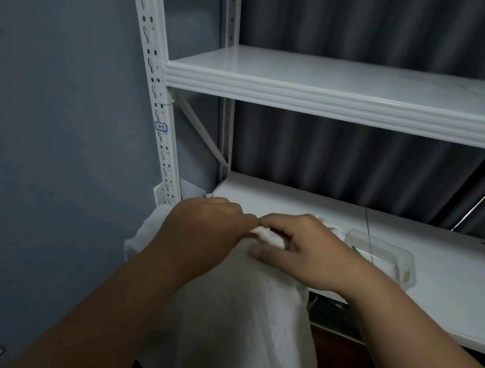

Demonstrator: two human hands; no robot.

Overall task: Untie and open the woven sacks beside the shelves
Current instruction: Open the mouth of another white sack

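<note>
The white woven sack [236,320] stands upright in front of the lower shelf [451,286] of a white shelving unit, its gathered neck [268,236] bunched at the top, level with that shelf's front edge. Both hands meet at that neck. The left hand [198,236] comes in from the sack's left with its fingers curled toward the bunched fabric, apparently pinching it, though the fingertips are hidden. The right hand [306,252] closes around the neck from the sack's right, thumb below and fingers over the top. No cord or knot can be made out; the hands cover it.

The step in hand looks like loosening the tie. It would go best if one hand steadied the neck just under the binding while the other worked a loose end free, rather than both pulling apart, which would tighten a knot. Keeping the sack upright should stop the contents from shifting once the mouth opens.

Just right of the sack's neck, a clear plastic container [391,257] sits on the lower shelf, near enough for the right wrist to knock. Above the sack runs an upper shelf [337,100], and to its left rises the slotted upright [155,87].
</note>
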